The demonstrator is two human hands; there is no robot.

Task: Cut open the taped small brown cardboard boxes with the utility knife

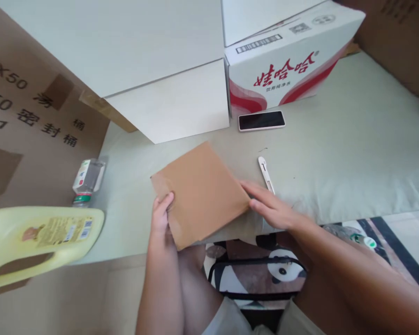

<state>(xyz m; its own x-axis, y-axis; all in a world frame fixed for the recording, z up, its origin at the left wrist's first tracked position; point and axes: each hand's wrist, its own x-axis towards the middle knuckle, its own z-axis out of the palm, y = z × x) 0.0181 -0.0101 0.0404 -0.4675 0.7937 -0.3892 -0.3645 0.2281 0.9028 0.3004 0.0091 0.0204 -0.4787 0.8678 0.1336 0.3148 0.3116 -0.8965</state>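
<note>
A flat, squarish piece of brown cardboard point(204, 193) is tilted over the front edge of the bed-like surface, above my knees. My left hand point(161, 211) grips its left edge, thumb on top and the other fingers mostly hidden underneath. At the right corner, my right hand point(274, 207) holds the cardboard between thumb and fingers, with the fingers fairly straight along the edge. Just beyond my right hand lies a white utility knife point(266, 174); its lower end is close to my fingers. A phone with a dark screen point(261, 121) rests farther back.
White boxes point(192, 100) and a red-and-white carton point(282, 74) stand at the back. A large brown carton point(38, 116) is at left, with a clear bottle point(87, 179) and a pale yellow jug point(45, 237). Below sits a panda-print item point(258, 279); a plastic bottle point(356, 237) is at right.
</note>
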